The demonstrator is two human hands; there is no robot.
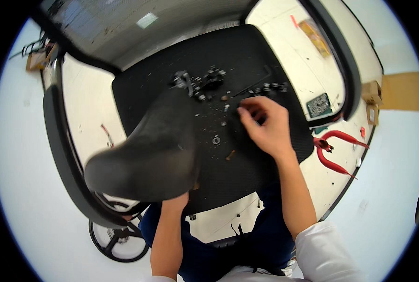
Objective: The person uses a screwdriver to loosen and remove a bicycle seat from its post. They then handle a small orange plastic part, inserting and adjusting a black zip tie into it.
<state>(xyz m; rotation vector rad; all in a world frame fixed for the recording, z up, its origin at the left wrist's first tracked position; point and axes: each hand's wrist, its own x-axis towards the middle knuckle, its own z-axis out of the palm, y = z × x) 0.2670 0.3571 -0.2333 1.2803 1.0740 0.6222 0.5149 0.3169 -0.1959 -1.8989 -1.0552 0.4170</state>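
A black bicycle saddle (pixel 148 150) is raised over the left part of a black chair seat (pixel 247 169). My left hand (pixel 177 201) grips it from beneath; the saddle covers its fingers. Above the seat's right half, my right hand (pixel 268 124) is curled, thumb and forefinger tips close together in a pinch. Whatever lies between those tips is too small to make out. Small dark metal parts (pixel 213 78) are heaped beyond the saddle. A row of small bolts or nuts (pixel 274 87) and a hex key (pixel 252 87) lie past my right hand. A ring washer (pixel 216 140) rests mid-seat.
Armrests (pixel 75 160) flank the seat, and a mesh backrest (pixel 139 28) rises at the far side. On the floor are a red fork (pixel 329 145) at right, a black spoked wheel (pixel 118 239) at lower left, and cardboard boxes (pixel 371 92).
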